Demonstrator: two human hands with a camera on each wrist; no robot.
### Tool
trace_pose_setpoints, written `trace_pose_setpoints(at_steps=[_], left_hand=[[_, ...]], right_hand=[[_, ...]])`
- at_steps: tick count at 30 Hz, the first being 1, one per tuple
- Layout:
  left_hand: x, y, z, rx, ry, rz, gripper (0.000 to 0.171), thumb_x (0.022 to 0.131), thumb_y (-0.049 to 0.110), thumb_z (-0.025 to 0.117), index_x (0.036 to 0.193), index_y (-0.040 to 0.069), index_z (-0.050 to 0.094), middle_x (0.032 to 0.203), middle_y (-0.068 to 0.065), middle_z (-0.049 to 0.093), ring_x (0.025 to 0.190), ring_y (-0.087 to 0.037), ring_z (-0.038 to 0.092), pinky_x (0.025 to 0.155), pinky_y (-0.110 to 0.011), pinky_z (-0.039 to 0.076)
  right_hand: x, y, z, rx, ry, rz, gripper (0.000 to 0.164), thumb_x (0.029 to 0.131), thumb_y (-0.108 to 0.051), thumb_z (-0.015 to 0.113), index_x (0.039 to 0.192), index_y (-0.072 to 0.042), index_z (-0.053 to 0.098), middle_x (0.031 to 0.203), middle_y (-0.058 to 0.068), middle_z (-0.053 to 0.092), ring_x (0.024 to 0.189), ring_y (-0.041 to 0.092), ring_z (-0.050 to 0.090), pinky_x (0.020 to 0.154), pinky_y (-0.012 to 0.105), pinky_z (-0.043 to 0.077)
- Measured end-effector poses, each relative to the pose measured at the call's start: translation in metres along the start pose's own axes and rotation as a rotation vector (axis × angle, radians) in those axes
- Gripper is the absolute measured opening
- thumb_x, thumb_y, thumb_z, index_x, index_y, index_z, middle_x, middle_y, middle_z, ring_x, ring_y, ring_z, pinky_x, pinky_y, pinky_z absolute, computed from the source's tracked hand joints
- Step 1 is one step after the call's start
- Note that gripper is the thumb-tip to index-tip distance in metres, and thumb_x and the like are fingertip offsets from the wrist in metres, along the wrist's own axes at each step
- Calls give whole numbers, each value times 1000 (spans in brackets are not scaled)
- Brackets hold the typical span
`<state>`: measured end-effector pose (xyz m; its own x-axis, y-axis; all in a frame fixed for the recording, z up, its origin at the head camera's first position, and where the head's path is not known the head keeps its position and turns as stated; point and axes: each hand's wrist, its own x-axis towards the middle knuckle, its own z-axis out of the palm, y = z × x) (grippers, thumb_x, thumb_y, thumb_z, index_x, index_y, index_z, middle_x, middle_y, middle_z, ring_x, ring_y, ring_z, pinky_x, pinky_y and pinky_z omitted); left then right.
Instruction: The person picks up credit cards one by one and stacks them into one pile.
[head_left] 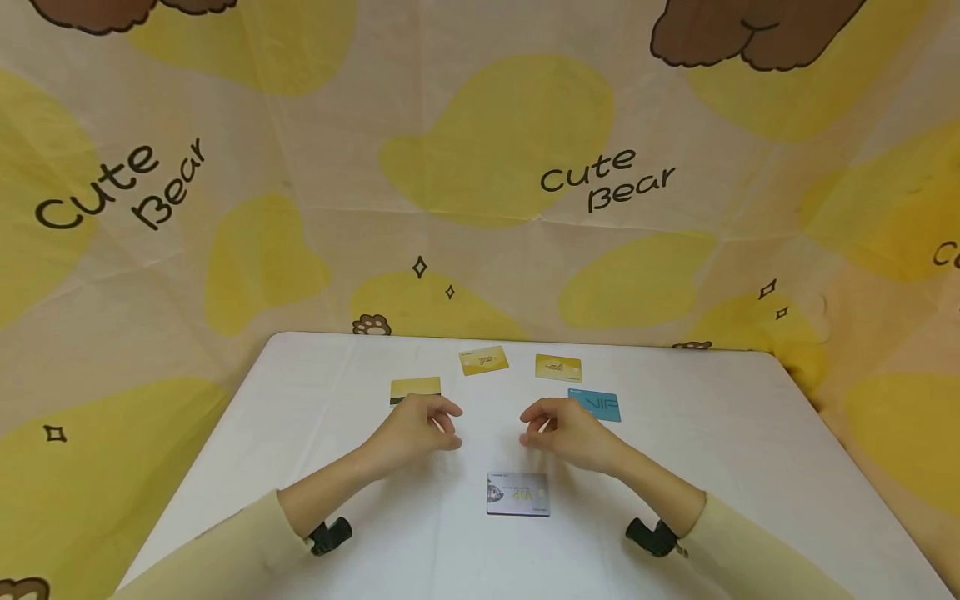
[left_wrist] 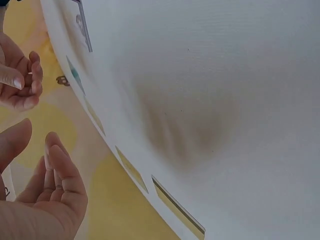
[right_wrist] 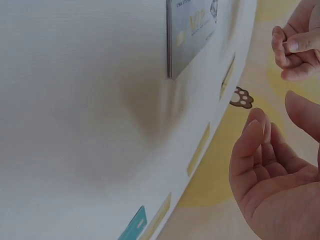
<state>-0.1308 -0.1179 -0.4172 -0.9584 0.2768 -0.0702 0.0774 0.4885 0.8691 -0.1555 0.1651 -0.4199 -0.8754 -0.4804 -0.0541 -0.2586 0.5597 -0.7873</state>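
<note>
Two bare hands above a white table (head_left: pixel 712 442), with clock directions read in the head view. The left hand (head_left: pixel 416 429) has its fingers loosely bent and its thumb parted from them, and it has hold of nothing; the right hand (head_left: pixel 570 435), at its 3 o'clock, shows the same half-open form and is likewise unoccupied, a gap separating the two. The silver VIP card stack (head_left: pixel 518 494) lies flat on the table, nearer the wearer, at about 4 o'clock from the left hand and between 7 and 8 o'clock from the right, apart from both; its layered edge shows in the right wrist view. The dark-striped gold card (head_left: pixel 415 386) lies at 12 o'clock from the left hand, which partly covers it in this view. The tilted gold card (head_left: pixel 483 361) lies between 1 and 2 o'clock from that hand. From the right hand, the teal VIP card (head_left: pixel 602 404) lies near 1 o'clock, partly overlapped in view, and the chip-bearing gold card (head_left: pixel 558 367) near 12. A patterned cloth (head_left: pixel 495 133) hangs beyond.
</note>
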Motion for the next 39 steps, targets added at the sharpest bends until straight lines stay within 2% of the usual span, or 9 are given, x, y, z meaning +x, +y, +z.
trace_pose_setpoints(at_steps=[15, 22, 26, 32, 39], left_hand=[[-1, -6, -24, -26, 114, -28, 40, 81, 2, 84, 118, -3, 72, 87, -4, 68, 78, -17, 62, 65, -29, 48], [5, -17, -34, -29, 150, -48, 43, 82, 1, 84, 121, -7, 69, 94, -8, 69, 84, -18, 63, 72, -30, 50], [9, -23, -40, -12, 171, -50, 45, 83, 2, 83, 124, -7, 68, 100, -15, 69, 83, -19, 64, 73, -31, 51], [12, -32, -49, -3, 189, -55, 47, 84, 2, 82, 127, -8, 67, 108, -21, 69, 84, -20, 64, 72, -32, 51], [17, -42, -58, 8, 215, -61, 54, 83, 2, 83, 132, -9, 63, 114, -24, 68, 92, -25, 66, 74, -30, 53]], right_hand=[[27, -6, 8, 49, 18, -44, 30, 92, -20, 80, 114, 0, 73, 93, -2, 68, 81, 17, 62, 70, 28, 50], [41, -9, 15, 95, 5, -47, 34, 92, -21, 80, 117, 2, 72, 99, 2, 69, 86, 23, 63, 72, 28, 51], [50, -11, 18, 97, 11, -37, 36, 91, -22, 82, 119, 0, 72, 106, 5, 69, 88, 19, 63, 74, 29, 52], [60, -14, 21, 118, -1, -48, 40, 91, -21, 83, 121, 2, 70, 118, 17, 70, 92, 18, 64, 78, 30, 53], [74, -18, 30, 152, -9, -42, 44, 90, -21, 83, 124, 3, 69, 122, 19, 68, 95, 19, 66, 79, 29, 52]])
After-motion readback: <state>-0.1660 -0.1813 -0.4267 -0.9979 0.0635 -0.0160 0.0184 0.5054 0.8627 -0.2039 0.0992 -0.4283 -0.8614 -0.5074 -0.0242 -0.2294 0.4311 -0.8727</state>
